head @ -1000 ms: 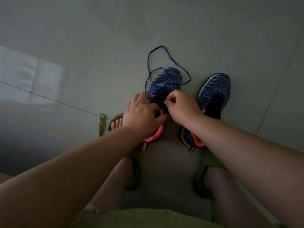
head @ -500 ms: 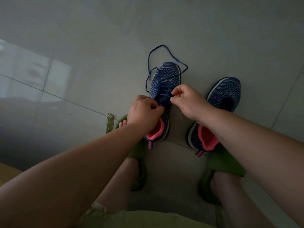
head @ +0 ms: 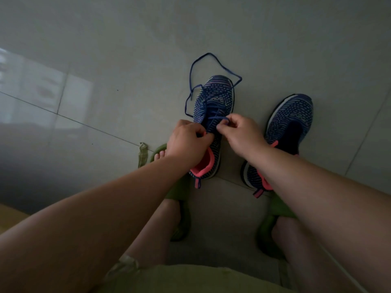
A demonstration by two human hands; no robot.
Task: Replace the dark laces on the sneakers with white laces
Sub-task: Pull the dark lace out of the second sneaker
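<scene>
Two navy knit sneakers with pink linings stand on the tiled floor. The left sneaker [head: 213,96] still carries a dark blue lace [head: 193,68], whose loose end loops out past the toe onto the floor. My left hand [head: 187,140] grips the left sneaker at its collar and tongue. My right hand [head: 237,131] pinches a crossing of the dark lace over the eyelets. The right sneaker [head: 293,121] has no lace that I can see, and my right forearm covers its heel.
My feet sit in green slippers [head: 179,193] just behind the sneakers, with my knees and green shorts [head: 169,278] at the bottom. A small olive strap [head: 142,154] lies on the floor left of my left foot. Grey floor tiles [head: 105,60] stretch all around.
My right hand has shifted to the lace crossing over the eyelets and pulls a strand up. My left hand has settled on the shoe's collar. The view has tilted slightly.
</scene>
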